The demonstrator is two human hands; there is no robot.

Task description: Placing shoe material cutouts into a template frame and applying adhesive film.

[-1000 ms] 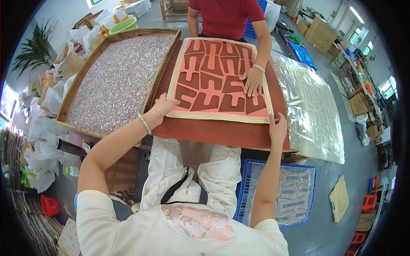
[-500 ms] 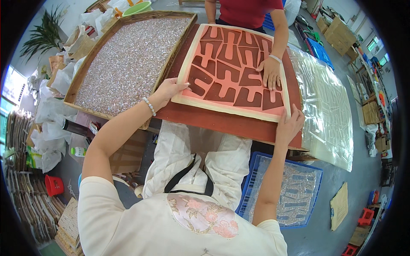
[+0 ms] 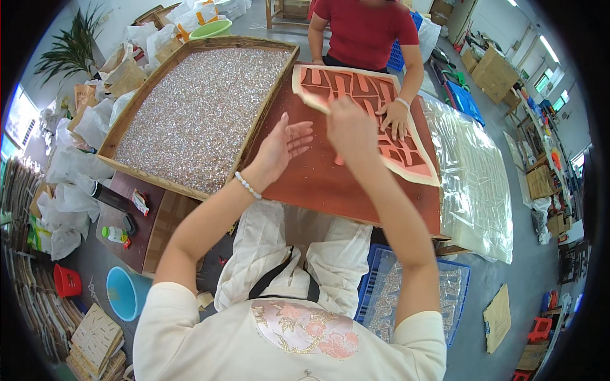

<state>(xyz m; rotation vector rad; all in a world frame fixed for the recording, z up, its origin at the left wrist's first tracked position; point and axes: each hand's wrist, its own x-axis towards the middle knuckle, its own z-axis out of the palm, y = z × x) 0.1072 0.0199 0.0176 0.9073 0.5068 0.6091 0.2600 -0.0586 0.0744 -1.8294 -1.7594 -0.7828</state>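
Grip closed, the right hand [image 3: 352,130] holds the pink sheet [image 3: 416,169] by its lifted edge; at eight o'clock, apart, the left hand [image 3: 283,149] hovers open, empty, over the counter [image 3: 311,190].

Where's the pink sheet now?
In the head view, the pink sheet is on the reddish board, right of the tray, by the right hand, beneath the co-worker's hand.

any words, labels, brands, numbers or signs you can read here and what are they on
Nothing is clear enough to quote.
Green-capped bottle: any print too small to read.
Small packet: markings too blurred.
Tan sheet at lower right: dark edge marking, unreadable.
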